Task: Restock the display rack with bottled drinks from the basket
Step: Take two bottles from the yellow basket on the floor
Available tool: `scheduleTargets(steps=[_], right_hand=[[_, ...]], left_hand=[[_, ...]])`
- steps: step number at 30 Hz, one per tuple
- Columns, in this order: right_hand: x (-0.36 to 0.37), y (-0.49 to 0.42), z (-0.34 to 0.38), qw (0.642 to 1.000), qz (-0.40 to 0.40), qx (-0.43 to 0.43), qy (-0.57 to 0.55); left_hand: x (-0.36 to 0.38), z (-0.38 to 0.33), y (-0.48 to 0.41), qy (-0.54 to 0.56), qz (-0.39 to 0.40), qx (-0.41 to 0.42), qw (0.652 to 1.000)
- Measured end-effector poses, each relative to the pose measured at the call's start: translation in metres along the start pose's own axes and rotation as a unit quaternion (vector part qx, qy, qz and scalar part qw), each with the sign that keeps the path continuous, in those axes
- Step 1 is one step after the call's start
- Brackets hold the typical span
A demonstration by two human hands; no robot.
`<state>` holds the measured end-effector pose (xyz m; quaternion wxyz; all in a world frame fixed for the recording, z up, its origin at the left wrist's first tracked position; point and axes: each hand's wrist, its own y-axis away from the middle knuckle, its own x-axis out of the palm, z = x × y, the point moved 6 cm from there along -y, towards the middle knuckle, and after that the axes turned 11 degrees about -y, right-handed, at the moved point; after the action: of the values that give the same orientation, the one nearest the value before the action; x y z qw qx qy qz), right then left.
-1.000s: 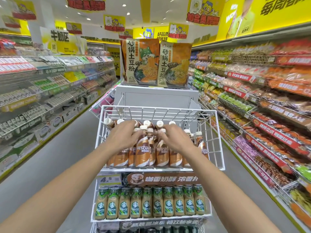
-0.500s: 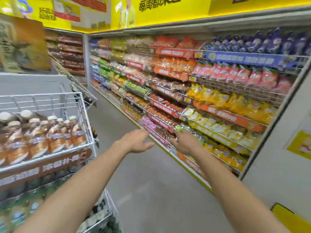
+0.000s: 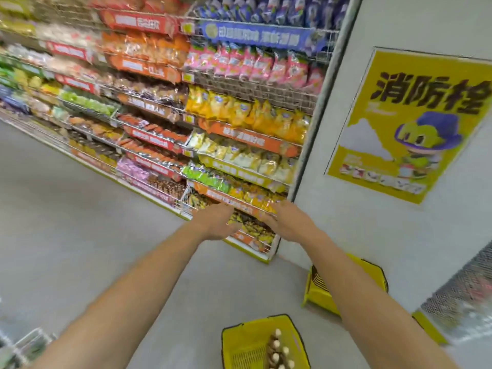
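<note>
Hands reach out ahead with nothing in them: the left hand [image 3: 216, 222] has its fingers loosely spread and its palm turned inward, and the right hand [image 3: 286, 222] mirrors it just beside, the two apart with a gap between them. Both bare forearms stretch forward from the bottom of the view.

Below the hands, on the grey floor [image 3: 80, 222], a yellow basket [image 3: 239, 339] sits between the two forearms and nearer the right one. Inside it stand brown bottled drinks [image 3: 277, 350] with pale caps, crowded along the basket's right side; how many there are cannot be told. A second yellow basket [image 3: 319, 294] lies farther along, partly hidden under the right forearm, with dark contents that are too blurred to name.

Beyond the hands rise wire shelves [image 3: 186, 115] stocked with snack bags in orange, pink, yellow and green, with orange and blue price strips along the fronts. Right of the right hand stands a pale wall [image 3: 346, 235] carrying a yellow poster [image 3: 410, 123] with dark characters and a cartoon figure in a purple hat. Far to the left of the left forearm, at the lower corner, a piece of a wire rack [image 3: 24, 344] shows, blurred.
</note>
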<state>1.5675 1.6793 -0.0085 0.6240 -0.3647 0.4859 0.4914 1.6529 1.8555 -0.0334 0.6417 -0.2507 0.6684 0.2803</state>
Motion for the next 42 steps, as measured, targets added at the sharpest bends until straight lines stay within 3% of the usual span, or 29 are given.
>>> scheduleTargets(steps=[9, 19, 29, 36, 42], right_hand=[[0.041, -0.11, -0.08, 0.997, 0.068, -0.036, -0.017], [0.175, -0.178, -0.177, 0.972, 0.216, -0.089, -0.022], [0.371, -0.088, -0.34, 0.904, 0.423, -0.06, -0.012], [0.48, -0.044, -0.403, 0.882, 0.467, -0.05, -0.018], [0.64, -0.027, -0.443, 0.872, 0.486, -0.052, -0.024]], left_hand=[[0.074, 0.001, -0.131, 0.049, 0.058, -0.06, 0.995], [0.198, -0.024, -0.162, 0.079, 0.156, -0.201, 0.964], [0.407, -0.164, -0.105, 0.178, 0.336, -0.288, 0.879], [0.537, -0.226, -0.097, 0.218, 0.374, -0.294, 0.852], [0.689, -0.246, -0.108, 0.232, 0.361, -0.293, 0.854]])
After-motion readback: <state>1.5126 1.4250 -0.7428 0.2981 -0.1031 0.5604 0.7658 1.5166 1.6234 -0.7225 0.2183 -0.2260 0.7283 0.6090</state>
